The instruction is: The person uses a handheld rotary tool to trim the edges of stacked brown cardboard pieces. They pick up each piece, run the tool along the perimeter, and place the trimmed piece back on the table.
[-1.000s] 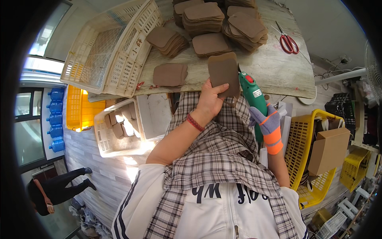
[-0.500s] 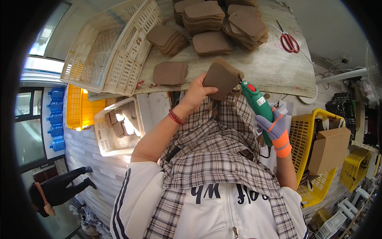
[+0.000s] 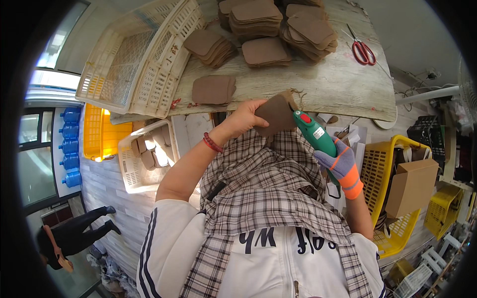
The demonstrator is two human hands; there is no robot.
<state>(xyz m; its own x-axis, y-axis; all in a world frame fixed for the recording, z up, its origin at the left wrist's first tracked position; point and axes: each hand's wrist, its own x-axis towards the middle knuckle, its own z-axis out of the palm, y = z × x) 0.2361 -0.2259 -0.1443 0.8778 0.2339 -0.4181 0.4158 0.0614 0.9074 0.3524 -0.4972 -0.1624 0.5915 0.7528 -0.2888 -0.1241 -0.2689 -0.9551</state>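
My bare left hand, with a red beaded bracelet at the wrist, pinches a brown rounded fabric pad at its left edge, just off the front of the table. Loose brown threads show at the pad's far corner. In a purple and orange glove, my right hand is wrapped round a green handheld power tool with a red switch. The tool's front end meets or nearly meets the pad's right edge; its tip is hidden there. Beyond my left hand, a small pile of similar pads lies on the table.
Several taller pad stacks stand farther back on the worn table. Red-handled scissors lie at the right. A cream plastic crate rests at the left. Yellow baskets flank me. Another person stands at far left.
My left hand has turned the pad and brought it slightly nearer to me. The power tool has shifted left and down, its front end now along the pad's right edge.
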